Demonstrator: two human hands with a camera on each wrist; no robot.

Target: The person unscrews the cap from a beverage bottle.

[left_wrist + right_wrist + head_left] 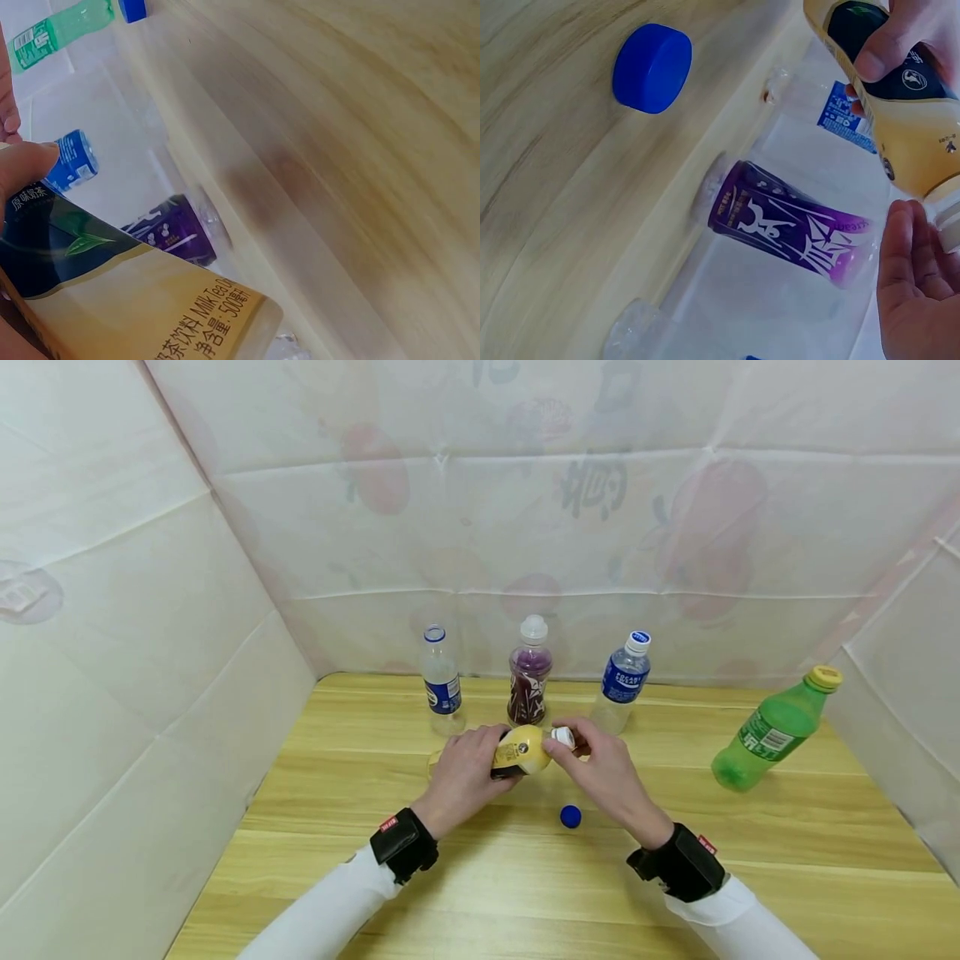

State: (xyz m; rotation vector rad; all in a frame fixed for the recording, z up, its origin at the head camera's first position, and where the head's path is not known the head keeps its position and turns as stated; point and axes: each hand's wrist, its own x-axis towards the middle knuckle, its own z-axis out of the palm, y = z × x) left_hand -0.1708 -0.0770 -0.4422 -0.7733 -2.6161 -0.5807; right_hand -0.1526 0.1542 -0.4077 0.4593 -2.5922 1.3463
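Observation:
My left hand (467, 768) grips a milk tea bottle (531, 748) round its body. The bottle lies tilted on its side above the table, its white cap (563, 738) pointing right. At that cap my right hand (609, 777) pinches with thumb and fingers. In the right wrist view the fingers (904, 255) sit right beside the white cap (949, 225), and the thumb is hidden. A loose blue cap (571, 817) lies on the table below the hands. Dark label and yellowish body of the milk tea bottle (142, 300) fill the left wrist view's lower corner.
Behind the hands stand an uncapped clear bottle (442, 685) with a blue label, a purple drink bottle (530, 681) and a blue-labelled bottle (627, 677) with a white cap. A green bottle (776, 731) with a yellow cap stands at the right. White sheets (480, 527) enclose the wooden table (337, 777).

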